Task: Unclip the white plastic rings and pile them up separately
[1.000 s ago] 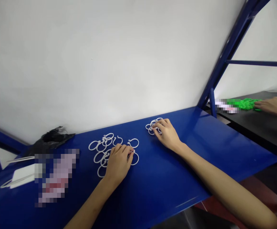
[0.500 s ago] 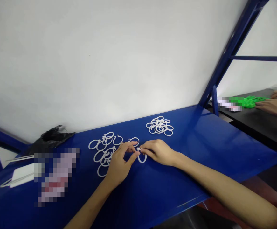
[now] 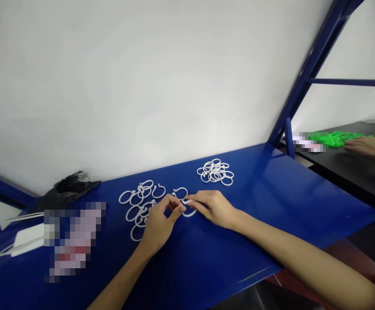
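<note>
Between my two hands, a white snap-type ring [image 3: 190, 214], like a shower curtain ring, hangs low over the blue table. My right hand [image 3: 215, 209] pinches it near its ends. The thumb and fingertips of my left hand [image 3: 161, 220] close on its other side; the exact grip is partly hidden. Just beyond my fingertips lies a loose open ring [image 3: 181, 189]. Several more open rings [image 3: 136, 197] are spread beside and behind my left hand, some partly covered by it. Farther back on the right is a heap of white rings [image 3: 215, 173], which look closed.
The blue table [image 3: 264, 189] runs along a white wall. To the left lie a crumpled black bag [image 3: 67, 189], a white card [image 3: 29, 239] and a blurred pinkish packet [image 3: 77, 237]. At the far right, another person's hand [image 3: 370, 147] touches green pieces [image 3: 339, 138] on a black table.
My fingers have drawn slightly closer together around the ring, and the ring has tilted flatter. The loose rings and the heap stay in place.
</note>
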A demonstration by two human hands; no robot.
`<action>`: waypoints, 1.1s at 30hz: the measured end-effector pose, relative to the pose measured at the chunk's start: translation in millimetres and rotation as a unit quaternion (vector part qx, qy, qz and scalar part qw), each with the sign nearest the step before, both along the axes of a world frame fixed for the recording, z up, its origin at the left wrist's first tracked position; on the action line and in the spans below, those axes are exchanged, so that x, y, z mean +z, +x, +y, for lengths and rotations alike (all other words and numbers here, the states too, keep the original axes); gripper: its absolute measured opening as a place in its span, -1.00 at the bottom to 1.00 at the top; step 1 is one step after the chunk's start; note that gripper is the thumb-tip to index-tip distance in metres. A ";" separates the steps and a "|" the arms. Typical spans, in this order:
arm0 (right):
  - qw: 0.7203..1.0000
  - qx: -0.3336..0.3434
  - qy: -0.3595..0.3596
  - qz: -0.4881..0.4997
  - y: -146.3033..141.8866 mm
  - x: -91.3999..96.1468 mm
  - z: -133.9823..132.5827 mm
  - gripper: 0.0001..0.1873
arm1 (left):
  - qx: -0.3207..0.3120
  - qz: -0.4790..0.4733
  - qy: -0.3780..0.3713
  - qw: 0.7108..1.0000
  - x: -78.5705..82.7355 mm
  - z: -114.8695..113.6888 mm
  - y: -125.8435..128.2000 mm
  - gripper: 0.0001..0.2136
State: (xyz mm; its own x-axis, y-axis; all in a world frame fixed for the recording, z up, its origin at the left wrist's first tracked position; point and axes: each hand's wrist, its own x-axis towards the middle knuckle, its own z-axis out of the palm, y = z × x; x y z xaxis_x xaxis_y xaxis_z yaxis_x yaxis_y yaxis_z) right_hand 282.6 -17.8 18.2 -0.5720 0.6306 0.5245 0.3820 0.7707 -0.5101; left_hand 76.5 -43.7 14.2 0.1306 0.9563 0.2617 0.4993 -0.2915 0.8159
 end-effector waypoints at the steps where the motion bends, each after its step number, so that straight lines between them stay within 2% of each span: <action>1: 1.000 0.003 -0.002 -0.003 0.4 -0.2 0.4 -0.67 | -0.008 -0.010 0.000 1.000 -0.4 -0.2 -0.1 -0.72; 8: 0.993 0.076 0.008 -0.088 0.6 3.2 -0.8 -0.65 | 0.017 0.005 0.025 1.000 -0.7 1.2 0.2 -0.71; 14: 0.987 0.098 0.081 -0.101 -1.0 12.7 -12.0 -0.61 | 0.009 0.010 0.060 0.998 3.4 -5.8 3.4 -0.62; 18: 0.983 0.088 0.097 -0.127 -2.1 14.0 -11.0 -0.61 | 0.005 0.026 0.080 0.996 -5.5 -4.9 6.9 -0.65; 21: 0.985 0.048 0.094 -0.134 1.1 10.5 1.8 -0.67 | -0.002 0.098 0.121 0.988 -14.4 2.6 7.1 -0.72; 23: 0.991 -0.001 0.085 -0.105 9.8 9.8 14.6 -0.72 | 0.003 0.179 0.157 0.971 -18.3 7.9 4.5 -0.73; 27: 0.987 -0.137 0.075 -0.048 48.7 13.9 44.9 -0.79 | 0.027 0.321 0.193 0.927 -21.5 13.6 -5.8 -0.71; 30: 0.967 -0.243 0.058 -0.059 84.9 13.4 67.7 -0.76 | 0.021 0.357 0.193 0.914 -22.0 14.1 -12.3 -0.80; 33: 0.953 -0.285 0.021 -0.099 110.1 6.2 84.7 -0.72 | 0.014 0.357 0.189 0.915 -21.5 13.3 -14.0 -0.87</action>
State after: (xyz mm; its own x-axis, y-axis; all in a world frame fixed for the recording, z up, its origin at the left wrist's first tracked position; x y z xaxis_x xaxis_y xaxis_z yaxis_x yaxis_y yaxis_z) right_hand 392.7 66.9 24.4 -0.2333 0.8488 0.4744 0.8301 0.4280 -0.3575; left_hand 62.4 -30.4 -7.3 0.3736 0.8207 0.4323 0.8771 -0.4643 0.1234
